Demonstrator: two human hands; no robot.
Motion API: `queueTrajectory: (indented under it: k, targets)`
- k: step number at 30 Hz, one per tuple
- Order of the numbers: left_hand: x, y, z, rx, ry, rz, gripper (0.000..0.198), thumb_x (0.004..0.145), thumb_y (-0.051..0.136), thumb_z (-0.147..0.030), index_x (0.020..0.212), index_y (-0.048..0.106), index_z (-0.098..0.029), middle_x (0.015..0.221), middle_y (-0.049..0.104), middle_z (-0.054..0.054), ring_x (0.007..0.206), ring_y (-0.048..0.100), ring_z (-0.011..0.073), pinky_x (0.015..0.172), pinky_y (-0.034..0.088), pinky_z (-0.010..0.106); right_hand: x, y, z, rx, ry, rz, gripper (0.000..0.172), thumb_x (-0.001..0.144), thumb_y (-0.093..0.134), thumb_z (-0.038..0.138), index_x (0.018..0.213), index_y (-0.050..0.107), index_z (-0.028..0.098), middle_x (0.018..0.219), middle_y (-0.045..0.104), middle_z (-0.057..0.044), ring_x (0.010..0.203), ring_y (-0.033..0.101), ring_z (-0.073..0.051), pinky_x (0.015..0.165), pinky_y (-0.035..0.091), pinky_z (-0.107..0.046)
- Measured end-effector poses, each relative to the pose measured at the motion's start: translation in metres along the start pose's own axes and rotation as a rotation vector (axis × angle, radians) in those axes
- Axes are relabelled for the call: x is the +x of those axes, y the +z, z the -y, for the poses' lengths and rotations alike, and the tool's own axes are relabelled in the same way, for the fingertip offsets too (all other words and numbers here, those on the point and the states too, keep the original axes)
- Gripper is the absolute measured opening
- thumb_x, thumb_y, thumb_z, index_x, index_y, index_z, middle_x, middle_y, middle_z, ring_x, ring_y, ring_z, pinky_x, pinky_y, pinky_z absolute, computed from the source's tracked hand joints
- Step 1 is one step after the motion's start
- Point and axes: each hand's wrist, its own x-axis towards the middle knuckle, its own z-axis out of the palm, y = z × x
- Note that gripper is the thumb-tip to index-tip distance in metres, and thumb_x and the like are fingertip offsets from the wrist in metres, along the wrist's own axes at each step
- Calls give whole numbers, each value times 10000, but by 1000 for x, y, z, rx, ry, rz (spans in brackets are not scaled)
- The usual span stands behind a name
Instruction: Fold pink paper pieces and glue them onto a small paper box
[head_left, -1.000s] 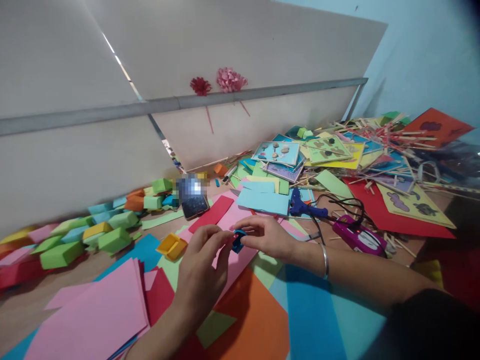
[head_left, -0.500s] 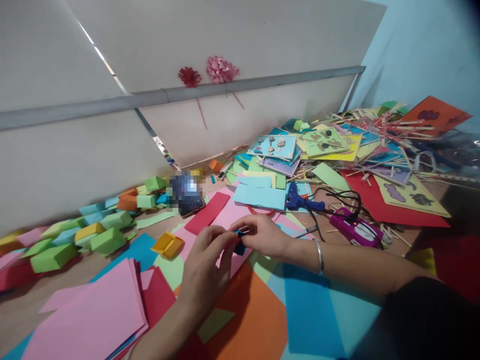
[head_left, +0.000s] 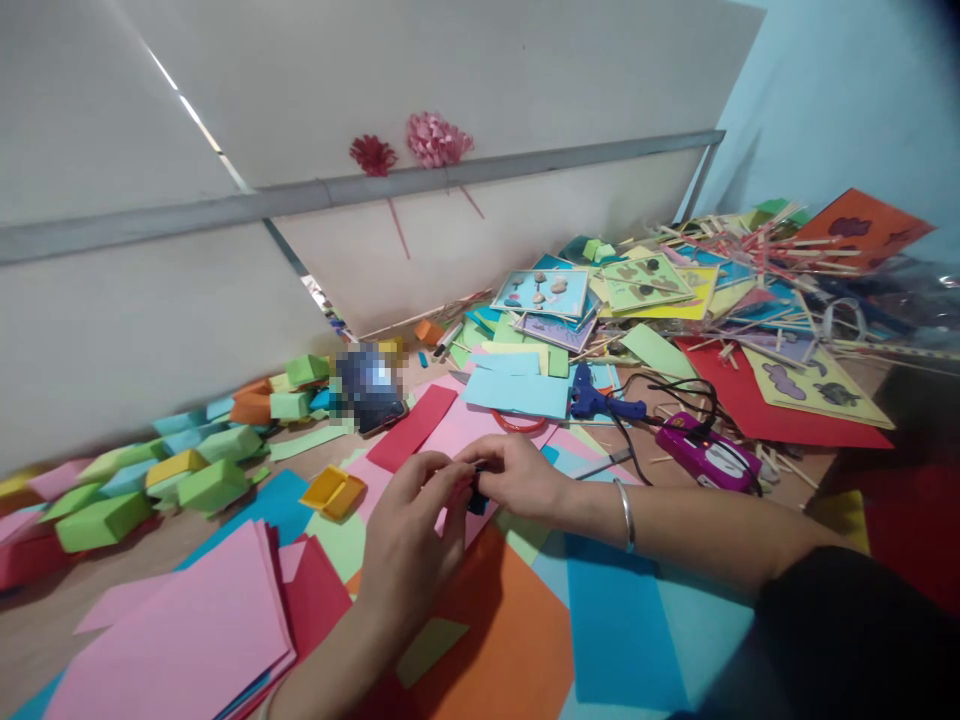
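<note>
Near the middle of the view, a small dark blue piece of paper [head_left: 477, 500] is pinched between my two hands; fingers cover most of it, so its full shape is hidden. My left hand [head_left: 415, 520] grips it from the left with thumb and fingertips. From the other side, my right hand [head_left: 517, 478] closes on its right edge, a silver bangle at the wrist. Left of my hands sits a yellow folded paper box [head_left: 333, 492], its open side up. Beneath them lie pink paper [head_left: 367, 475] and an orange sheet [head_left: 495, 640].
A blue glue gun [head_left: 600, 398] and a purple power strip [head_left: 705, 450] with black cords lie to the right. Folded paper boxes [head_left: 225, 485] line the left. A phone [head_left: 371, 390] stands behind. Stacked pink sheets [head_left: 180, 630] lie front left, decorated cards [head_left: 540, 295] back right.
My right hand's fingers have curled in closer to my left fingertips, covering more of the blue paper. The whole view has shifted slightly; the things on the table have stayed put.
</note>
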Motion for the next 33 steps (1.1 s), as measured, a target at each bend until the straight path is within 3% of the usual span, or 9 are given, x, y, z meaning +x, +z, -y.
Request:
queueTrajectory:
  k: [6,11,13,17,26,33]
  targets:
    - [-1,0,1,0,9,-2,165,878,533,-99,956,660,-170,825,585,46,689,589,154,526,457,232,-3,2,-2,-47,-71,-19,363,550,420,26,727,713,147,777,677,-20,690,603,-130,626,492,-243]
    - [-2,-1,2,8,-13,18,174,883,507,-112,962,647,-180,833,591,44,679,581,154,510,444,230,-3,7,-8,28,-29,-69,365,589,464,37,868,669,154,754,658,0,658,601,-120,617,493,-245]
    - [-2,-2,2,54,5,16,197,883,490,-100,977,643,-179,833,587,49,692,581,167,541,455,251,-3,8,-9,-9,-38,-122,290,600,493,42,821,636,162,753,645,7,679,593,-114,619,482,-229]
    - [-2,-1,1,94,32,22,258,879,462,-69,1030,645,-171,833,564,53,681,558,167,550,442,258,-3,7,-9,26,-17,-91,228,598,472,45,735,598,176,661,610,29,618,568,-103,555,455,-200]
    - [-4,1,-1,-87,8,39,309,868,497,-47,1132,602,-166,900,559,55,744,573,154,594,469,240,-4,10,-7,284,52,-126,216,500,493,35,628,607,165,588,594,48,586,544,-96,550,443,-202]
    - [0,-3,-7,-156,-63,14,211,873,537,-106,1068,548,-186,899,566,35,667,535,133,600,473,258,-2,10,-7,357,87,-146,206,487,557,54,646,630,164,615,628,47,601,587,-104,587,479,-230]
